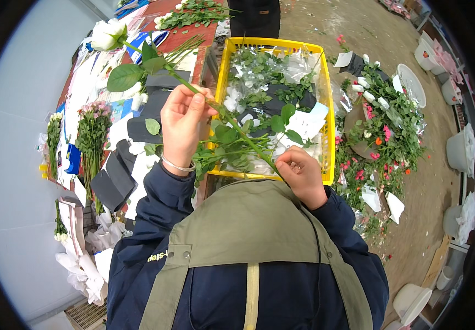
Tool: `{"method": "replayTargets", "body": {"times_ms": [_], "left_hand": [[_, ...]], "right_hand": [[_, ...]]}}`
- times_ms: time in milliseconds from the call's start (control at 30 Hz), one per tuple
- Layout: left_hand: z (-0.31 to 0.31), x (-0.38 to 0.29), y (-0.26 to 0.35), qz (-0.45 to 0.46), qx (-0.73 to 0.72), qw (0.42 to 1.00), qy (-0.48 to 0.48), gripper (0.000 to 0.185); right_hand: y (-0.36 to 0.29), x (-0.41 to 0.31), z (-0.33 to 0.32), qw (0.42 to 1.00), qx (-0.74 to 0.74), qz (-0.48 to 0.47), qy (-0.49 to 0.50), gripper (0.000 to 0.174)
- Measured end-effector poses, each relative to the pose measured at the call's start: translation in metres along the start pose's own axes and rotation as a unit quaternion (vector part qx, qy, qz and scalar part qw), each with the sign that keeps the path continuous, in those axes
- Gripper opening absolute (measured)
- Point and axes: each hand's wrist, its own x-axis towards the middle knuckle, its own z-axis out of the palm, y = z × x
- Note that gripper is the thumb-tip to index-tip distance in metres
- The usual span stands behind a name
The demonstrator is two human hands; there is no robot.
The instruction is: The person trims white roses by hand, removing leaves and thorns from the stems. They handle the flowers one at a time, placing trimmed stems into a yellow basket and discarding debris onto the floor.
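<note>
A long-stemmed white rose (109,35) slants across the view, its bloom at the upper left and its stem running down to the right. My left hand (186,119) pinches the stem below the large leaves, with a bracelet at the wrist. My right hand (301,173) holds the stem near its lower end between thumb and fingers. Beneath the stem stands a yellow plastic crate (329,123) holding leafy cuttings, clear wrapping and white and dark paper. More green stems with leaves (225,150) lie behind the rose stem, over the crate's near left corner.
On the left, a red table (179,35) bears papers, dark sheets (116,179), white roses and a bunch of pink flowers (93,123). To the right, cut flowers and foliage (402,119) are heaped on the floor. White buckets (460,152) line the far right. A person in dark clothing (255,18) stands beyond the crate.
</note>
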Motion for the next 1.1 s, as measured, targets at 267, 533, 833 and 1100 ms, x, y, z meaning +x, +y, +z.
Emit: {"method": "replayTargets", "body": {"times_ms": [267, 533, 833, 1100], "left_hand": [[0.001, 0.0, 0.004, 0.03, -0.064, 0.997, -0.034, 0.013], [-0.001, 0.003, 0.001, 0.002, -0.003, 1.0, 0.001, 0.014], [0.007, 0.008, -0.001, 0.014, -0.057, 0.996, -0.061, 0.014], [0.017, 0.013, 0.002, -0.013, 0.015, 0.999, 0.026, 0.01]], "right_hand": [[0.033, -0.002, 0.005, 0.992, 0.106, 0.06, -0.013, 0.01], [0.013, 0.011, 0.005, 0.998, 0.062, -0.013, -0.022, 0.011], [0.007, 0.02, -0.002, 0.959, 0.205, 0.173, -0.094, 0.016], [0.016, 0.028, -0.01, 0.935, -0.322, -0.071, 0.129, 0.02]]}}
